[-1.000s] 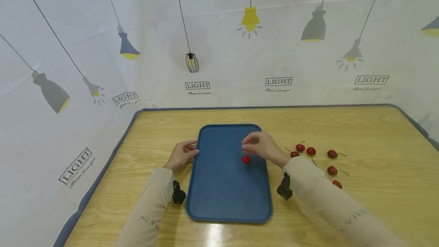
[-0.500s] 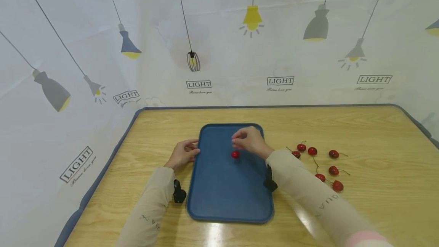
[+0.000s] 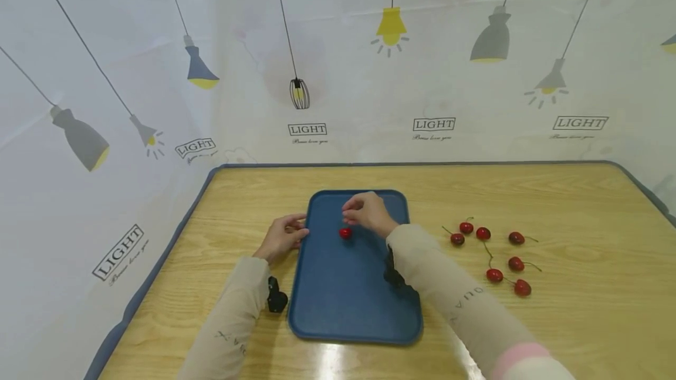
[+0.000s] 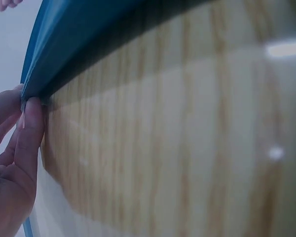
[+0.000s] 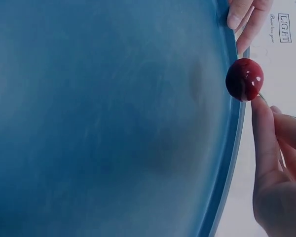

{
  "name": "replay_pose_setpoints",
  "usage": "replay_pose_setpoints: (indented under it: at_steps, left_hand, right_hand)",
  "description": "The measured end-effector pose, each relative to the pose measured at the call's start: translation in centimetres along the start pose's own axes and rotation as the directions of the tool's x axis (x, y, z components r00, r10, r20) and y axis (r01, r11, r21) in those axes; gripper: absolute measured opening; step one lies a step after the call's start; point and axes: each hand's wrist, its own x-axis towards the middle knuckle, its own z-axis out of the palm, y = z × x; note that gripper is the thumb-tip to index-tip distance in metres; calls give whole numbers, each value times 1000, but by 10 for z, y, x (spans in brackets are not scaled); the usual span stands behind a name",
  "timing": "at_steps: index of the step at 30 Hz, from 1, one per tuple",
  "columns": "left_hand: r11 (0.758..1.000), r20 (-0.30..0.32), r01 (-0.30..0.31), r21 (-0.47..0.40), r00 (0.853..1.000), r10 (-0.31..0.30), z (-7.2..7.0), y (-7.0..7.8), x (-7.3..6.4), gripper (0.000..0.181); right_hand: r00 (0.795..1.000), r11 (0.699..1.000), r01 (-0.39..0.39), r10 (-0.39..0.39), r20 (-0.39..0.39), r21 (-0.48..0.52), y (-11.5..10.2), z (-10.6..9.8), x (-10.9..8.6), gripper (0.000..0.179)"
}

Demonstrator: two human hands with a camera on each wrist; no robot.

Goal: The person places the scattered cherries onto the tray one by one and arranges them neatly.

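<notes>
My right hand [image 3: 369, 213] pinches a red cherry [image 3: 345, 233] by its stem, above the upper part of a blue tray [image 3: 354, 298]. In the right wrist view, the cherry [image 5: 244, 79] dangles just beyond the fingertips, its thin stem running back between thumb and finger. My left hand [image 3: 282, 239] grips the tray's left rim. Close up in the left wrist view, the left hand's thumb and fingers [image 4: 30, 131] meet at the tray's edge [image 4: 64, 44].
Several more cherries [image 3: 494, 275] with stems lie scattered on the wooden table [image 3: 591, 210] to the right of the tray. A printed cloth wall [image 3: 359, 87] stands behind the table and along its left side.
My right hand has carried the cherry leftward and slightly farther away over the tray. The left hand stays on the rim. Cherries earlier covered by the right sleeve now show.
</notes>
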Motion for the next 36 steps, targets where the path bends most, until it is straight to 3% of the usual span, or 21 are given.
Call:
replay_pose_setpoints:
  at_steps: [12, 26, 36]
  left_hand:
    - [1000, -14, -14, 5, 1000, 14, 0, -1, -1, 43]
    - [999, -17, 21, -25, 1000, -21, 0, -3, 2, 42]
    - [999, -15, 9, -34, 1000, -9, 0, -4, 2, 43]
  right_hand:
    - [993, 991, -100, 105, -49, 94, 6, 20, 16, 16]
    - [979, 966, -180, 194, -61, 187, 2, 32, 21, 17]
    - [968, 947, -224, 244, -62, 230, 11, 37, 22, 15]
